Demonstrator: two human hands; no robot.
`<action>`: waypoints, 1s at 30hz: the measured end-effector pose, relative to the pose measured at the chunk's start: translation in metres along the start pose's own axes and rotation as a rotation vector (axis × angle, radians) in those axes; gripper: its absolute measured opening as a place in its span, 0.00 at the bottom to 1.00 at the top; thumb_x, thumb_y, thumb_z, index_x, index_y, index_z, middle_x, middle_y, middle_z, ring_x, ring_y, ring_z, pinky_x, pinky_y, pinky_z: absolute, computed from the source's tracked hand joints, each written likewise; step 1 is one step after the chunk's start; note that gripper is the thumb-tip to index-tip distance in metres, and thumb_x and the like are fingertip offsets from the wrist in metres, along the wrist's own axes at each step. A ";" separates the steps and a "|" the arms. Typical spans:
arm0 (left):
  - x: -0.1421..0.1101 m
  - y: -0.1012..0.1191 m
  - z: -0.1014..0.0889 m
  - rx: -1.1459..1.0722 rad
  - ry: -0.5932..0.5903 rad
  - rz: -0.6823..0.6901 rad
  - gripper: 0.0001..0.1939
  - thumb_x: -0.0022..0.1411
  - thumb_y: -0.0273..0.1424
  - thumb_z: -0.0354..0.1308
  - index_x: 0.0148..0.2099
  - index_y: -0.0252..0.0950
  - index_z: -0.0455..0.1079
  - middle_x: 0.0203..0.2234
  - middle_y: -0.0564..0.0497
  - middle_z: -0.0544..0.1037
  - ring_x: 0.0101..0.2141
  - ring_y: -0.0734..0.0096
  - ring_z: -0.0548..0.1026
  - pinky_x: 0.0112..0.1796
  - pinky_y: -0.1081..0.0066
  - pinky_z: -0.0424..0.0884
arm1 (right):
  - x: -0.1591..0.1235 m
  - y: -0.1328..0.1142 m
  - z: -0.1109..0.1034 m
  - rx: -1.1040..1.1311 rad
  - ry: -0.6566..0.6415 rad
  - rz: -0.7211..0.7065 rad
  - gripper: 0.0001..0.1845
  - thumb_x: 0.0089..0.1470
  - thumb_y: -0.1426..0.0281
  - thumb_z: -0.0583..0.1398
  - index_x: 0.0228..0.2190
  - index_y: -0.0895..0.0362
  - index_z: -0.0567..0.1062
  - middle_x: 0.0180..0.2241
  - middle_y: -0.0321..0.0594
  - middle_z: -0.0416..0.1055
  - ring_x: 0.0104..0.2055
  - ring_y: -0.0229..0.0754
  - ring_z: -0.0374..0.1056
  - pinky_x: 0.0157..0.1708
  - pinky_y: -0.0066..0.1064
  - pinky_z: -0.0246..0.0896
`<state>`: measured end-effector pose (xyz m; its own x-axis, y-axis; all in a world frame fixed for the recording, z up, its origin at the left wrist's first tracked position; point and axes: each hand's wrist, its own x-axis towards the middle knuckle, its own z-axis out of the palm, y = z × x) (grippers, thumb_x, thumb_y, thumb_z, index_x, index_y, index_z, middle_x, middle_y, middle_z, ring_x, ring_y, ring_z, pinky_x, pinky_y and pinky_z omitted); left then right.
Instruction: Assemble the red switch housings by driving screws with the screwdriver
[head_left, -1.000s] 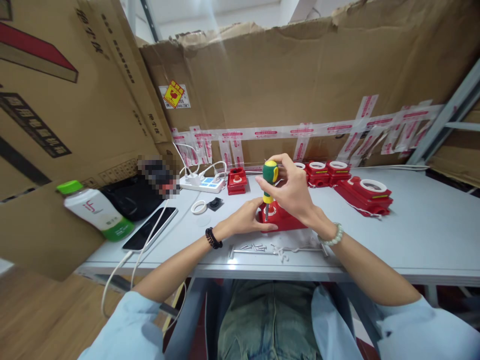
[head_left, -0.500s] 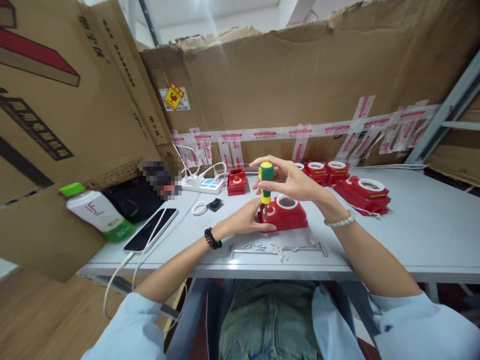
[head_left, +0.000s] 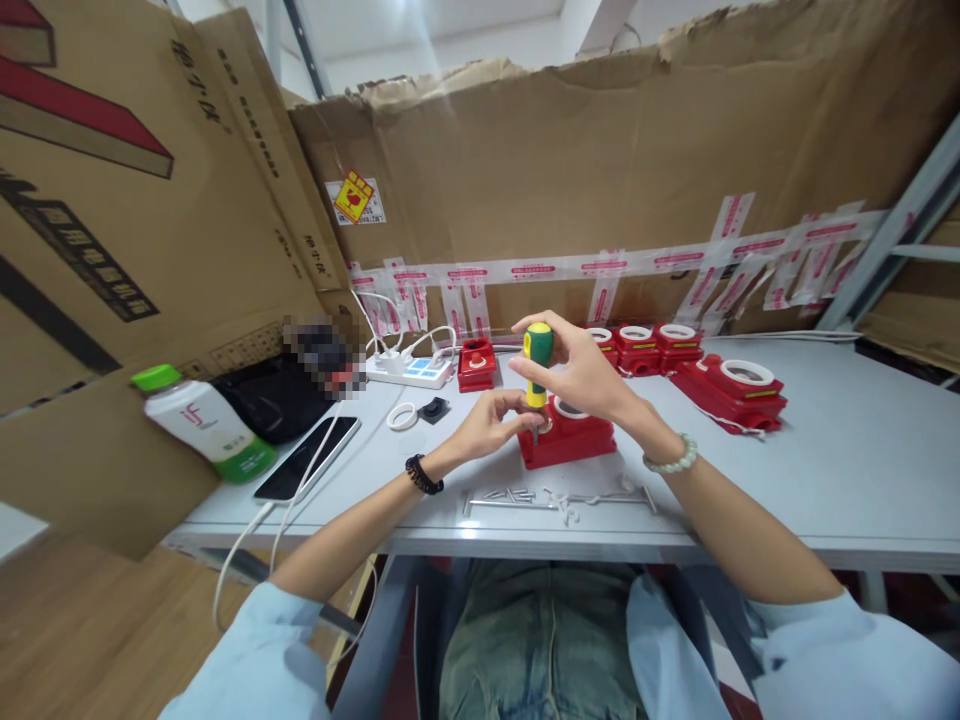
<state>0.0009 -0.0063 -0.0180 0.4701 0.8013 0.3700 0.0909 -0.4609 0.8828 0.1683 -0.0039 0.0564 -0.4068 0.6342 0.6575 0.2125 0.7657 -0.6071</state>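
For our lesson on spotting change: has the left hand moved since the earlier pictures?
Yes. The left hand has moved up, away from the table's front edge, its fingertips now close by the screwdriver.

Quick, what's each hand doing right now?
Left hand: fingertips at the shaft of the screwdriver; whether they grip it can't be told.
Right hand: closed, holding the screwdriver's handle.

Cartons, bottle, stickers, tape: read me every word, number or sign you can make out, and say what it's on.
"if": bottle
"用电脑机箱": left carton, in the dark band; its first character is less clear
"LM27", start of a line: white label on the back carton; the rest is too small
Broken-glass sign: yellow-and-red sticker, characters too small
Tape: red print, too small
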 end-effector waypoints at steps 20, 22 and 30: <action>0.002 0.002 -0.006 0.001 -0.131 0.016 0.17 0.55 0.43 0.66 0.34 0.31 0.78 0.30 0.46 0.81 0.32 0.67 0.76 0.39 0.69 0.71 | -0.004 -0.010 -0.002 -0.029 -0.074 -0.008 0.21 0.52 0.67 0.61 0.48 0.60 0.70 0.34 0.37 0.70 0.29 0.35 0.65 0.31 0.29 0.64; 0.006 -0.002 -0.004 -0.009 -0.088 0.031 0.16 0.51 0.41 0.69 0.30 0.31 0.76 0.26 0.47 0.80 0.31 0.68 0.75 0.39 0.69 0.70 | -0.005 -0.013 -0.001 -0.009 -0.078 -0.014 0.19 0.52 0.68 0.61 0.47 0.59 0.70 0.33 0.36 0.70 0.29 0.34 0.65 0.30 0.29 0.64; 0.000 0.004 -0.003 0.147 -0.038 0.105 0.13 0.56 0.38 0.66 0.37 0.32 0.77 0.33 0.47 0.80 0.37 0.66 0.75 0.44 0.68 0.67 | -0.006 -0.014 -0.001 0.019 -0.037 0.012 0.16 0.50 0.67 0.62 0.42 0.60 0.71 0.30 0.35 0.68 0.29 0.35 0.65 0.30 0.29 0.64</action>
<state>-0.0010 -0.0071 -0.0134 0.5161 0.7320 0.4447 0.1655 -0.5947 0.7868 0.1686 -0.0185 0.0617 -0.4370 0.6389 0.6331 0.2013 0.7555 -0.6234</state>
